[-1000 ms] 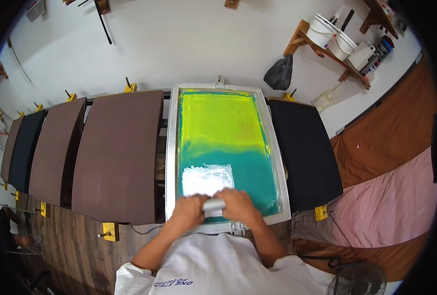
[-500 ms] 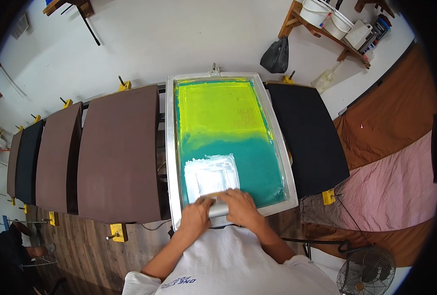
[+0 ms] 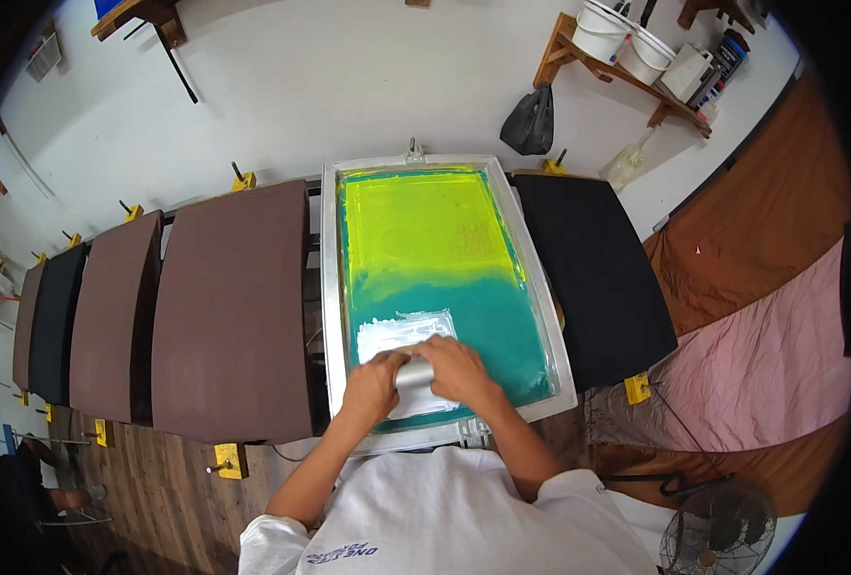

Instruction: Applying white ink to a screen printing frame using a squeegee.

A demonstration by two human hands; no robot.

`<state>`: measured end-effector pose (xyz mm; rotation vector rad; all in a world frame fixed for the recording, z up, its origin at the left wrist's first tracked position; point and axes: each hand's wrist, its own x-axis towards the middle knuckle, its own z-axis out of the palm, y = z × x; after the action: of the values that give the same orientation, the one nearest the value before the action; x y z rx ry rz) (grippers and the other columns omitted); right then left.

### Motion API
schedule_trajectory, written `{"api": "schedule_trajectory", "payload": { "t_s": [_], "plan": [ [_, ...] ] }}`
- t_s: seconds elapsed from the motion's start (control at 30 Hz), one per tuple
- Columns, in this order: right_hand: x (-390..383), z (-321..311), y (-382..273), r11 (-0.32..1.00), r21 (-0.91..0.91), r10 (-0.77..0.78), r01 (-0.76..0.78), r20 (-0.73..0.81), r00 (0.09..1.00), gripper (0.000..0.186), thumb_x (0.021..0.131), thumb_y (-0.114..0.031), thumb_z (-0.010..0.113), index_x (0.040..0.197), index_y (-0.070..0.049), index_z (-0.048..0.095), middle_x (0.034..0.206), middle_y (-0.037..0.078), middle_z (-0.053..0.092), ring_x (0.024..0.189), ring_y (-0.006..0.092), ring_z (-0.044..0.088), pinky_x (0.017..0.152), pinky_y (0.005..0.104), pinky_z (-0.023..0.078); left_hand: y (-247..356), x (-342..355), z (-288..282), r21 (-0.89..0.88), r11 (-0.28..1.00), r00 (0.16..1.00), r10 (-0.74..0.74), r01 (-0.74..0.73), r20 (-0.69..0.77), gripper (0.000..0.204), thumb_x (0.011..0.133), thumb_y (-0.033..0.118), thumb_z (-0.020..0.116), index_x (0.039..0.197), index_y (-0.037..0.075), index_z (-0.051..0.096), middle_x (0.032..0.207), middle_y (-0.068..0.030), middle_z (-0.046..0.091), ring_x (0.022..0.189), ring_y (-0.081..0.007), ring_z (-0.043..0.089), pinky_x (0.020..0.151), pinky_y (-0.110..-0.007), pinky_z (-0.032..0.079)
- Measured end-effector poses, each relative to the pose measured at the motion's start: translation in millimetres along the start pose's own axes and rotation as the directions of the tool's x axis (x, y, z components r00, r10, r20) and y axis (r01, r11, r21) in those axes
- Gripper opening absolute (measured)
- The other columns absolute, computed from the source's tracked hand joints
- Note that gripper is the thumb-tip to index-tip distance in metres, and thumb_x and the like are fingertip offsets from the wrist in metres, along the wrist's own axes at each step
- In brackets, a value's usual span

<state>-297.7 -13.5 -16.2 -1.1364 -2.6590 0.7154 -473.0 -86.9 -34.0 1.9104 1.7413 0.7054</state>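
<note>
A silver-framed printing screen [image 3: 331, 287] lies flat in front of me, its mesh yellow-green at the far end and teal near me. A patch of white ink [image 3: 402, 331] sits on the teal part. Both my hands grip a metal-handled squeegee [image 3: 416, 376] set on the mesh just below that white patch. My left hand [image 3: 373, 385] holds its left end and my right hand [image 3: 459, 369] holds its right end.
Brown boards [image 3: 234, 321] and a darker board [image 3: 54, 321] line up to the left of the screen, a black board [image 3: 593, 278] to its right. Yellow clamps [image 3: 229, 460] mark the near edge. A wall shelf with white buckets [image 3: 622, 38] is far right; a fan [image 3: 718, 527] stands low right.
The view has shifted slightly. My hands with the squeegee have pushed a little farther onto the screen, over the near end of the white ink.
</note>
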Motion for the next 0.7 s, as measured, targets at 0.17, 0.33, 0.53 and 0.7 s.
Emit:
{"api": "schedule_trajectory", "payload": {
  "t_s": [0.17,0.33,0.53,0.7],
  "plan": [
    [-66,15,-27,1.0,0.012,0.008,-0.007,-0.038,0.999,0.047,0.067,0.005,0.063,0.112,-0.007,0.059,0.112,0.012,0.057,0.106,0.0328,0.057,0.083,0.0455,0.048,27,-59,10,0.015,1.0,0.998,0.002,-0.003,0.059,0.049,0.067,-0.005,0.063,0.115,0.005,0.064,0.118,-0.0188,0.063,0.094,-0.036,0.067,0.08,-0.044,0.054],
    [-62,-8,-32,0.995,0.052,0.076,-0.089,0.212,0.974,0.043,0.066,0.001,0.062,0.108,-0.008,0.063,0.106,0.013,0.062,0.102,0.0356,0.06,0.086,0.0451,0.049,37,-51,-15,0.034,0.999,0.97,-0.047,0.04,0.237,0.042,0.067,0.004,0.068,0.108,0.01,0.07,0.09,-0.0145,0.071,0.08,-0.0325,0.069,0.077,-0.044,0.054],
    [21,-24,-6,0.998,0.006,0.063,-0.064,0.092,0.994,0.038,0.069,0.002,0.059,0.106,-0.008,0.065,0.1,0.016,0.064,0.098,0.0381,0.061,0.083,0.046,0.051,7,24,-27,0.092,0.993,0.994,-0.076,0.069,0.077,0.034,0.07,0.001,0.067,0.103,0.011,0.071,0.089,-0.0142,0.071,0.082,-0.0333,0.069,0.075,-0.045,0.055],
    [27,-15,5,0.995,0.002,0.099,-0.1,0.11,0.989,0.04,0.067,0.004,0.062,0.106,-0.008,0.064,0.105,0.016,0.064,0.101,0.0382,0.059,0.087,0.0465,0.05,-15,32,0,0.032,0.999,0.999,-0.031,0.03,0.038,0.041,0.067,-0.002,0.068,0.107,0.01,0.07,0.095,-0.017,0.069,0.082,-0.0369,0.069,0.075,-0.045,0.056]
  ]
}}
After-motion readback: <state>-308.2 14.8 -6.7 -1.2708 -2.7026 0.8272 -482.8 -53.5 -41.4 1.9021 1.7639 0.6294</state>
